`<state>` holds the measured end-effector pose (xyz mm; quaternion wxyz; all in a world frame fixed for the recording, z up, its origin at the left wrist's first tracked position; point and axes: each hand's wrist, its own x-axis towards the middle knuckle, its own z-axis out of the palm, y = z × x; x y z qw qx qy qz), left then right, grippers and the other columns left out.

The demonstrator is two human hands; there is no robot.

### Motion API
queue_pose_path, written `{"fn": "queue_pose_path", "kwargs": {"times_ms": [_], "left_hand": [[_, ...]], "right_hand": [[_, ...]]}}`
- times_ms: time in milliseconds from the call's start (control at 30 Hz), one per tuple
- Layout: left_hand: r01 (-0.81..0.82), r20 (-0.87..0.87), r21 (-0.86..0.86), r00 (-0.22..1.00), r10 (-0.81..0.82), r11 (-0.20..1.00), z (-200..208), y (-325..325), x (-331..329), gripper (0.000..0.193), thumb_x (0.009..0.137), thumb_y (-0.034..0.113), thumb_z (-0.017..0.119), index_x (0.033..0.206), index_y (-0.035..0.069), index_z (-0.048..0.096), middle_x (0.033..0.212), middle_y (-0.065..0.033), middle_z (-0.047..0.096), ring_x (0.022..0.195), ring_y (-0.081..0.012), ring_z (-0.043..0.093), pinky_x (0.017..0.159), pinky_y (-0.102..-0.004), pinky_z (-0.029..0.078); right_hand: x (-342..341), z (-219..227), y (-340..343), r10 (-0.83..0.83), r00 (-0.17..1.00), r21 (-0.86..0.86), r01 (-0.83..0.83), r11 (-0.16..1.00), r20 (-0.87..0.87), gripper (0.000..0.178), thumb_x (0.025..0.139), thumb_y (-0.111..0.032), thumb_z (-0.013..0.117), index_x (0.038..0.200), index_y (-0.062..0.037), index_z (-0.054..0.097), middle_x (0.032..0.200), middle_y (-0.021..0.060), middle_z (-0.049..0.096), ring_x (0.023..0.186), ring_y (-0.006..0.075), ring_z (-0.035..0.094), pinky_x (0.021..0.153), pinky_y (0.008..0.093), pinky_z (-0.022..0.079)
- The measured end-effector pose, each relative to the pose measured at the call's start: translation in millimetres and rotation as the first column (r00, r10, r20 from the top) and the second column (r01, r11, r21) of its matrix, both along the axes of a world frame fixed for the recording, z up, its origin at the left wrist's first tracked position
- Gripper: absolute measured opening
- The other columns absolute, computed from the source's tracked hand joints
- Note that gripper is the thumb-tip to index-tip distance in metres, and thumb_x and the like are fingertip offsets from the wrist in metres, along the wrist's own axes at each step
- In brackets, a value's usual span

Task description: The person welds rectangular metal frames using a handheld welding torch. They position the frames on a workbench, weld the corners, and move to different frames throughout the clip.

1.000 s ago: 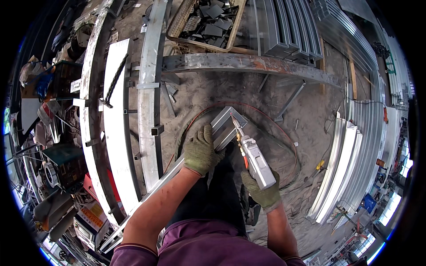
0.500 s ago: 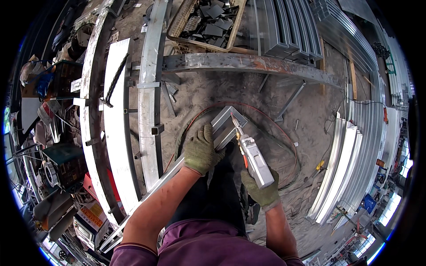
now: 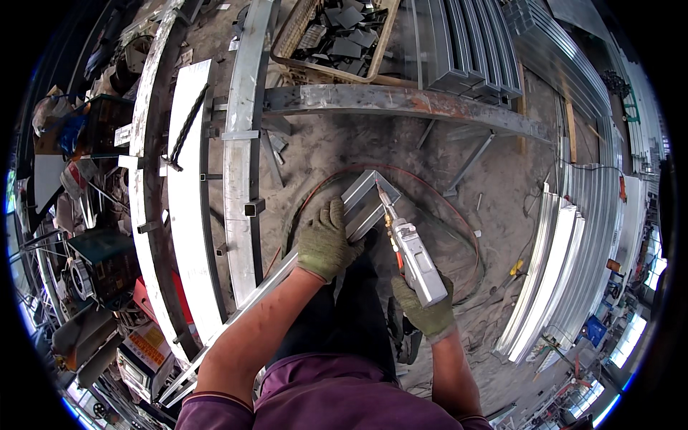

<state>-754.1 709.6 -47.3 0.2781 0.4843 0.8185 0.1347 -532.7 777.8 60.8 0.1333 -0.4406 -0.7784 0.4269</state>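
Note:
A grey metal profile with a mitred corner (image 3: 357,190) points away from me, its long arm running back toward the lower left. My left hand (image 3: 326,240), in an olive-green glove, is closed around that long arm just below the corner. In my right hand (image 3: 428,312), gloved alike, is a pale grey handheld welding gun (image 3: 419,261) with a thin nozzle and an orange line along its side. The nozzle tip is at the corner's joint; whether it touches the metal I cannot tell. The right fingers are partly hidden behind the gun's body.
Left stands a steel bench frame (image 3: 242,179) with a white beam (image 3: 192,201) and a long drill bit (image 3: 188,132) on it. Ahead, a crossbar (image 3: 401,100) runs below a basket (image 3: 283,50) of metal offcuts. Metal profiles (image 3: 545,279) lie right. A hose (image 3: 459,204) loops over the floor.
The welding gun and my right hand have shifted slightly right, and the nozzle tip has moved a little along the corner. My left hand and the profile have hardly moved.

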Motion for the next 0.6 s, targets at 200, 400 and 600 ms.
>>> {"fn": "queue_pose_path", "kwargs": {"times_ms": [200, 400, 600], "left_hand": [[-0.002, 0.006, -0.003, 1.0, 0.002, 1.0, -1.2, -0.7, -0.1, 0.114, 0.081, 0.047, 0.091, 0.164, -0.009, 0.037, 0.154, -0.0316, 0.057, 0.143, -0.0476, 0.058, 0.117, -0.0542, 0.051], [0.014, -0.033, 0.035, 0.999, -0.013, 0.999, -8.2, -3.9, 0.8, 0.115, 0.081, 0.048, 0.091, 0.164, -0.01, 0.036, 0.153, -0.0324, 0.057, 0.142, -0.0486, 0.058, 0.117, -0.0543, 0.051], [0.024, -0.061, 0.048, 0.998, -0.021, 0.999, -1.8, -1.4, 0.1, 0.111, 0.079, 0.045, 0.091, 0.161, -0.01, 0.04, 0.15, -0.032, 0.059, 0.141, -0.0488, 0.058, 0.118, -0.0545, 0.05]], "right_hand": [[3.3, -12.6, -0.1, 0.034, 0.999, 0.047, -0.035, 0.998, 0.021, 0.02, 0.091, -0.015, 0.085, 0.105, -0.0028, 0.077, 0.084, 0.0144, 0.075, 0.072, 0.0352, 0.076, 0.068, 0.0426, 0.063], [1.3, -12.0, 1.8, 0.047, 0.999, 0.063, -0.047, 0.997, 0.005, 0.02, 0.091, -0.017, 0.085, 0.104, -0.004, 0.077, 0.084, 0.0146, 0.076, 0.071, 0.0364, 0.075, 0.068, 0.044, 0.063], [3.2, -19.1, 1.4, 0.094, 0.995, 0.161, -0.1, 0.982, 0.044, 0.019, 0.091, -0.017, 0.085, 0.103, -0.0053, 0.078, 0.084, 0.0139, 0.076, 0.072, 0.0366, 0.075, 0.067, 0.0443, 0.063]]}}
